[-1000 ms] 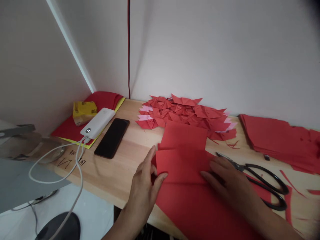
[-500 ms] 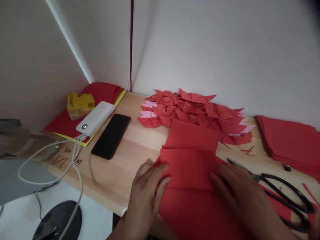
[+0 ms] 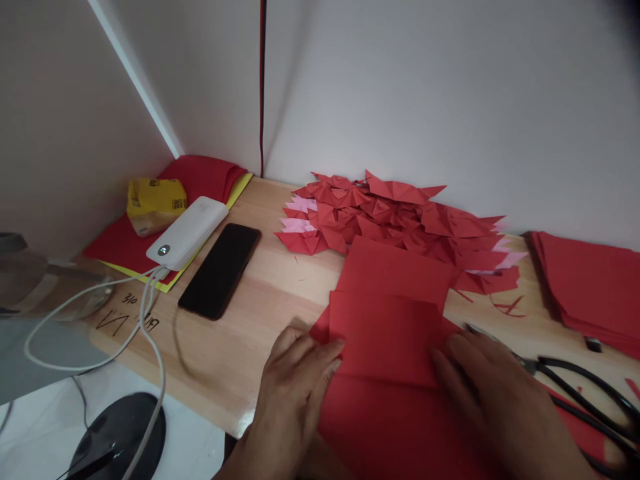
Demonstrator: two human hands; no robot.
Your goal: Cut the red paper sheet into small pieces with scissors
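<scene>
Pale plain wall [image 3: 400, 87] behind, wood-grained surface [image 3: 280, 307] below. Broad red paper sheet [image 3: 395, 427]; at its far end, smaller rectangular red paper panel [image 3: 385, 333]. Looks light, limp and easily creased; best taken flat by the side edges. Right hand [image 3: 493, 387]: fingers curled at right edge, blurred. Left hand [image 3: 295, 380]: fingers close together on left edge. Cannot tell whether pinching or pressing.
</scene>
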